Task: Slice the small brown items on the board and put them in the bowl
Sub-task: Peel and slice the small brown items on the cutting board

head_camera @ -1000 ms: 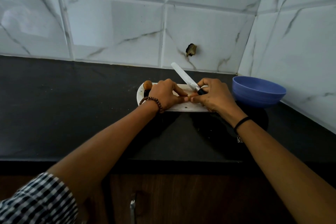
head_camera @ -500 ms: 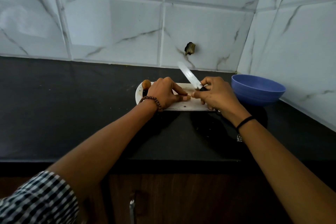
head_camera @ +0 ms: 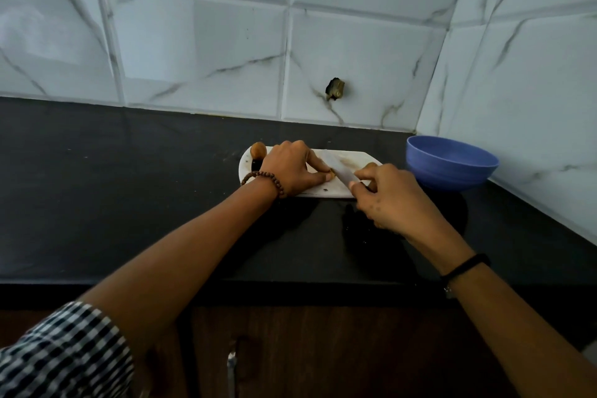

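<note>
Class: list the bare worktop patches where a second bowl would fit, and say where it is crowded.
Free: the black countertop left of the cutting board, from tiled wall to front edge; the stretch in front of the blue bowl. Crowded: the board, where the left hand pinches a brown item and the right hand holds the knife.

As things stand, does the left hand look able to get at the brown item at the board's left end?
Likely yes: the brown item lies uncovered just left of the left hand, nothing between, though it pinches a piece by the knife.
</note>
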